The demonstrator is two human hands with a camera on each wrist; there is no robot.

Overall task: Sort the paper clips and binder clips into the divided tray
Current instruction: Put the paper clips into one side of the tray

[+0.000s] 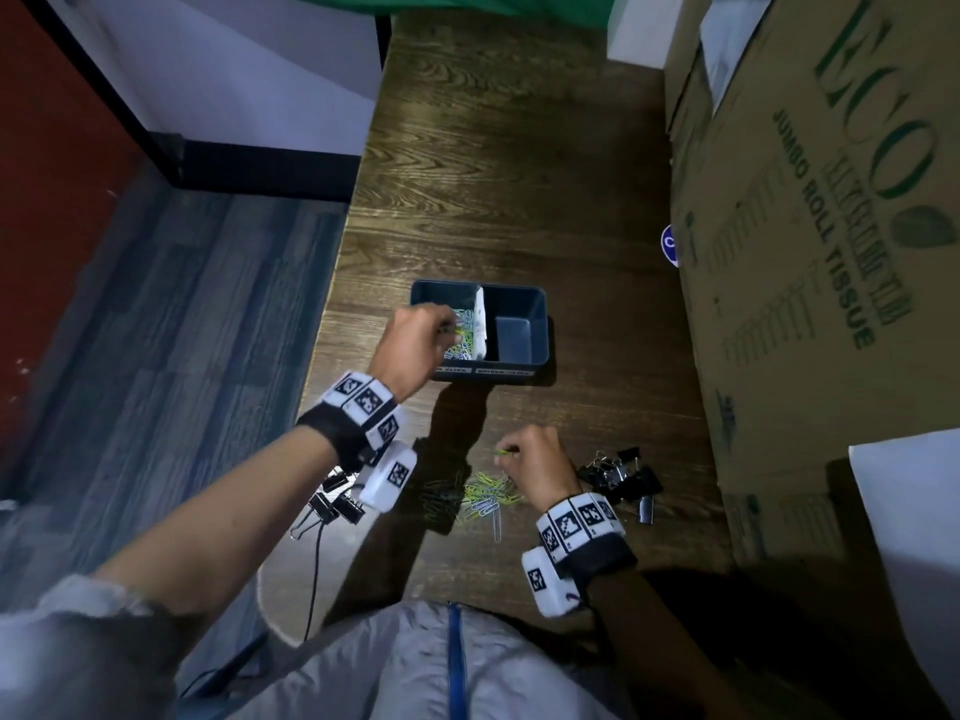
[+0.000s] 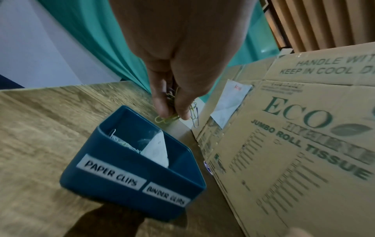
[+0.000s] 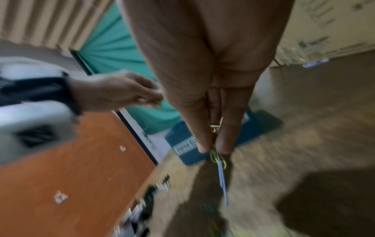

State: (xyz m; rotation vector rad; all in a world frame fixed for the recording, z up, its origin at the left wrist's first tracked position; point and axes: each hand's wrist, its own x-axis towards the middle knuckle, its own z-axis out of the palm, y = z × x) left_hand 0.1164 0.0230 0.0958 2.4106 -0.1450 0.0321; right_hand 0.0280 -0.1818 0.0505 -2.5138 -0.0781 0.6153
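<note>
A dark blue divided tray (image 1: 537, 324) stands mid-table, with labels PAPER CLIPS (image 2: 110, 174) and BINDER CLIPS (image 2: 166, 196) on its front wall. Several paper clips (image 1: 462, 337) lie in its left compartment, against a white divider (image 1: 480, 324). My left hand (image 1: 415, 335) hovers over that compartment and pinches a few paper clips (image 2: 168, 119). My right hand (image 1: 530, 457) is above a loose pile of yellow and blue paper clips (image 1: 488, 493) and pinches a few clips (image 3: 218, 158). Black binder clips lie at the right (image 1: 618, 475) and at the left (image 1: 335, 498).
A big cardboard box (image 1: 810, 241) printed ECO JUMBO ROLL TISSUE stands along the right side of the wooden table (image 1: 493, 174). The table's left edge drops to a grey floor (image 1: 156, 330). A thin cable (image 1: 314, 574) hangs off the near left edge.
</note>
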